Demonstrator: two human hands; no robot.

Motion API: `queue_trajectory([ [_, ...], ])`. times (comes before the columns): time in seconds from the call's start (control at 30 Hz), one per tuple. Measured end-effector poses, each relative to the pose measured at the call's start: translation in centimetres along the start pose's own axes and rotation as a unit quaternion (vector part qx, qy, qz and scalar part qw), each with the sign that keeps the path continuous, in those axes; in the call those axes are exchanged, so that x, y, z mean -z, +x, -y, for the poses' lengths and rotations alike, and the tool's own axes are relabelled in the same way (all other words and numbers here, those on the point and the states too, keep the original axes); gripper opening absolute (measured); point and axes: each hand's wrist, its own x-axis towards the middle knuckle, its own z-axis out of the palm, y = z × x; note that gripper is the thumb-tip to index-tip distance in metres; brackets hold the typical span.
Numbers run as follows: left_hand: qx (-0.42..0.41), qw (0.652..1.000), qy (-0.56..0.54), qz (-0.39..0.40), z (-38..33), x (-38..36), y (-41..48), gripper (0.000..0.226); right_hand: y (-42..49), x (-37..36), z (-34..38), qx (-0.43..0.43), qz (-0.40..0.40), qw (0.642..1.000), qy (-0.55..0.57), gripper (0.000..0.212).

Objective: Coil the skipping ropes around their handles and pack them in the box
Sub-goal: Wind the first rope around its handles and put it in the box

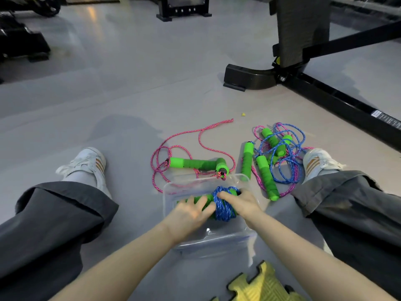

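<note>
A clear plastic box (171, 192) stands on the grey floor between my legs. Inside it lies a coiled rope bundle (223, 208): blue rope wound round green foam handles. My left hand (191, 211) lies on the bundle's left end with fingers spread. My right hand (240, 202) grips its right end, fingers curled over rope and handle. Just beyond the box, a loose pink rope (201, 135) with green handles (195, 163) lies uncoiled. To the right sits a tangle of blue and pink ropes (282, 157) with several green handles.
My legs in dark trousers and white shoes (91, 164) flank the box. A black gym machine base (249, 78) and its frame bar (347, 105) stand at the back right. A yellow puzzle mat piece (262, 285) lies near the bottom edge.
</note>
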Motion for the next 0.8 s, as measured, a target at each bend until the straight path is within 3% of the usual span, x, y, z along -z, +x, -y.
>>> queue_trajectory([
  [0.17,-0.007,0.997,0.073,0.034,0.3,-0.8,0.3,0.054,0.8,-1.8,-1.1,0.012,-0.011,0.999,0.041,0.045],
  [0.2,-0.024,0.995,0.082,0.041,0.4,-0.8,0.3,0.058,0.8,-1.8,-1.4,0.030,-0.019,0.999,0.004,0.047],
  [0.27,-0.050,0.995,0.079,0.046,0.6,-0.9,0.4,0.061,0.6,-1.6,-1.9,0.086,-0.029,0.979,-0.181,0.059],
  [0.33,-0.060,0.995,0.057,0.060,0.8,-1.2,0.7,0.066,0.2,-1.4,-1.8,0.198,-0.019,0.901,-0.386,0.063],
  [0.4,-0.050,0.994,0.046,0.083,0.8,-1.1,0.8,0.075,-0.1,-0.8,-1.8,0.306,0.028,0.819,-0.485,0.062],
  [0.57,-0.031,0.995,0.051,0.078,0.6,-0.7,0.9,0.076,1.3,2.2,-1.2,0.366,0.120,0.692,-0.610,0.079],
  [0.6,-0.028,0.995,0.058,0.073,0.5,-0.7,0.9,0.073,1.6,2.3,-1.4,0.368,0.121,0.682,-0.620,0.080],
  [0.73,-0.009,0.995,0.087,0.048,0.0,-1.3,0.5,0.066,1.8,1.9,-2.2,0.369,0.094,0.722,-0.578,0.079],
  [0.8,0.006,0.996,0.081,0.035,-0.1,-1.9,0.5,0.068,1.9,2.0,-2.9,0.417,0.045,0.704,-0.573,0.081],
])
